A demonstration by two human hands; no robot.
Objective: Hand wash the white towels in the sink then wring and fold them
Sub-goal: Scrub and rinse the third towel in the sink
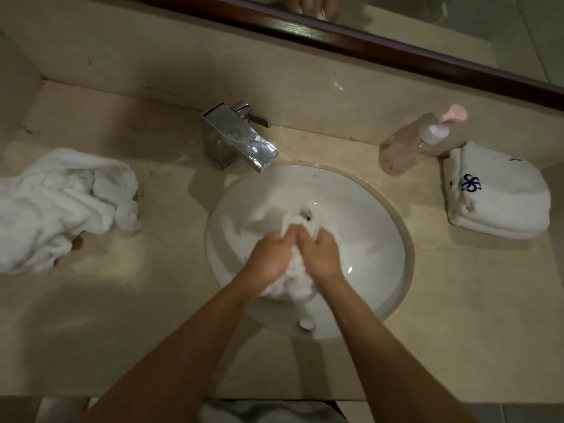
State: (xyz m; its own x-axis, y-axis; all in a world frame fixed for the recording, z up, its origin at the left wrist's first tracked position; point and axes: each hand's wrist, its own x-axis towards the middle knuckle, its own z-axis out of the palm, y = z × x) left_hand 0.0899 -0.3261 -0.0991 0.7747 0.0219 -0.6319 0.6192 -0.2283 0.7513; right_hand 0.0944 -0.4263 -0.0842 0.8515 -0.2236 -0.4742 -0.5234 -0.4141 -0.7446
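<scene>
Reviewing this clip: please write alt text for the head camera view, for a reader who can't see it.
Seen from above, both hands, left hand and right hand, grip a wet white towel in a round white sink below a chrome faucet. On the beige counter, a crumpled towel pile lies left; a folded towel and tipped soap bottle lie right.

A bathroom: round sink [360,209], chrome faucet [238,138], mirror [427,29], marble counter [457,315].
</scene>
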